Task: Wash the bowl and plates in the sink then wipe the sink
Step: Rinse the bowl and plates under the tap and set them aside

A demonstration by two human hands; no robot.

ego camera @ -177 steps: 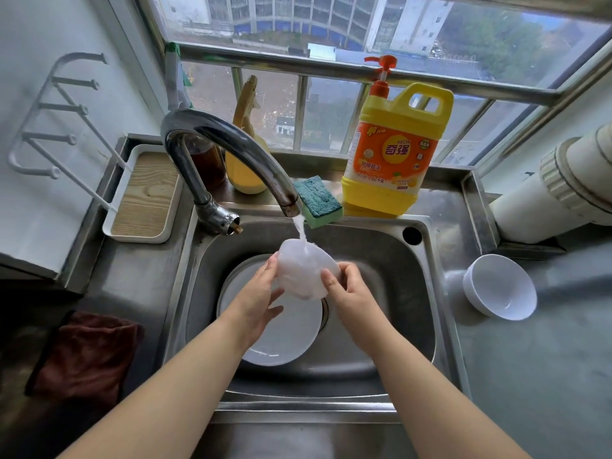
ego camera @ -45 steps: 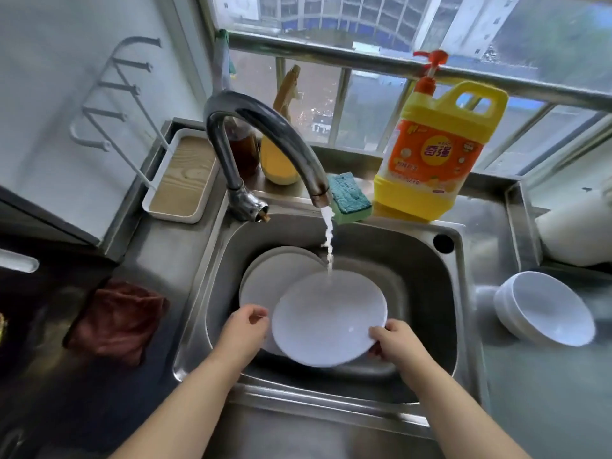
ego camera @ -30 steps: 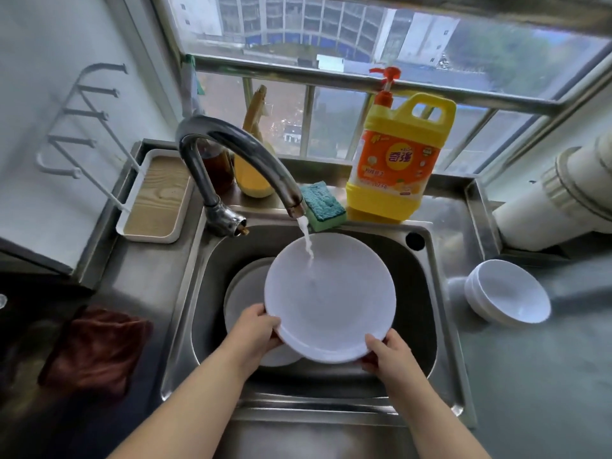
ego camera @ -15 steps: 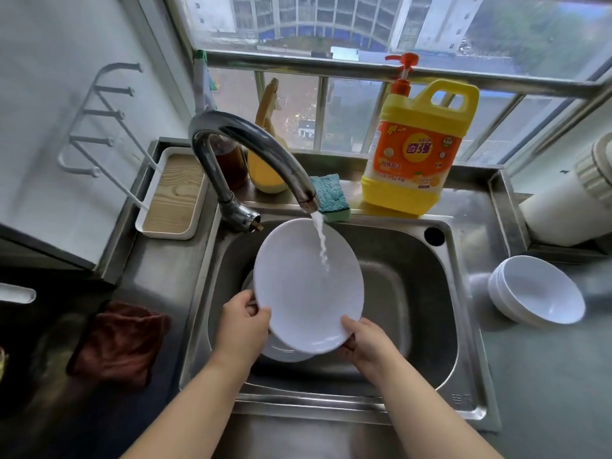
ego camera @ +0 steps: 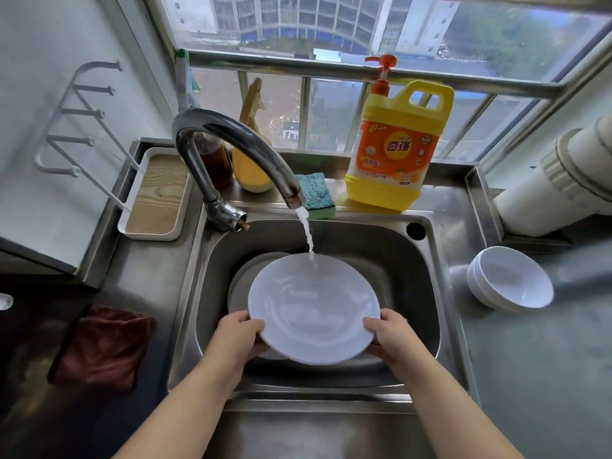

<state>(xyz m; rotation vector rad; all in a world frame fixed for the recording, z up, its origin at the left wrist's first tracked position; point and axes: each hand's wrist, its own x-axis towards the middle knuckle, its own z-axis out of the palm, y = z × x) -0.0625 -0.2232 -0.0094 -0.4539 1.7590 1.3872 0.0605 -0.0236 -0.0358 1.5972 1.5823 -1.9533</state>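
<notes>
A white plate is held face up over the steel sink, and water from the curved tap lands on its far edge. My left hand grips the plate's near left rim and my right hand grips its near right rim. A second white plate lies in the sink underneath, mostly hidden. White bowls, stacked, lie tilted on the counter to the right of the sink.
A yellow detergent jug and a blue-green sponge stand behind the sink. A dark red cloth lies on the left counter. A white tray with a wooden base sits at the back left. A large white pipe runs at the right.
The plate has been lowered from a steep tilt to nearly flat, face up, and shifted right under the stream. Both hands kept their hold on its rim.
</notes>
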